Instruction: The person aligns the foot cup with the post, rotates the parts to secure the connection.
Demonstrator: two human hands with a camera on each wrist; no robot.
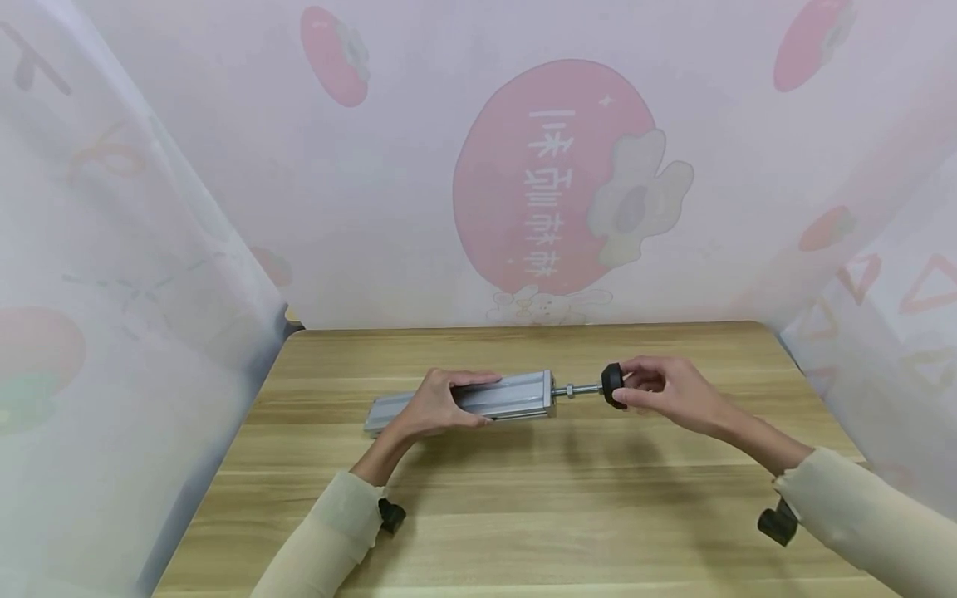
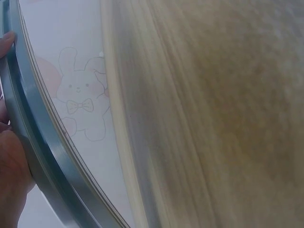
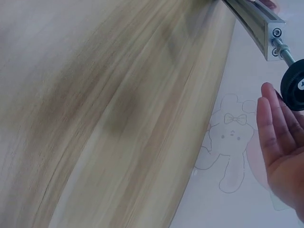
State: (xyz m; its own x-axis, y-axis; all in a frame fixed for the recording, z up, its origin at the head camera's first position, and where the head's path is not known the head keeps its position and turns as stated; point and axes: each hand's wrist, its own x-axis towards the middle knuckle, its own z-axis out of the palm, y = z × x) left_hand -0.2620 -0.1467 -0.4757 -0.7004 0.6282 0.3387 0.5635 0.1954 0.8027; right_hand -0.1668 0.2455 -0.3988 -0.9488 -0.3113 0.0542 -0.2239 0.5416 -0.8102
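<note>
Left hand [image 1: 435, 404] gripping, right hand [image 1: 676, 394] pinching! Pale printed curtain [image 1: 404, 208] rising beyond both, wooden table [image 1: 486, 523] beneath them, silver bar [image 1: 516, 395] in the left's hold, thin rod [image 1: 586, 389] between, black knob [image 1: 612, 386] in the right's!

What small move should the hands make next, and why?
Perhaps turn the round black disc slightly with the right hand, which holds its rim: the disc caps a silver threaded metal rod, and the left hand grips the long grey metal bar.
</note>
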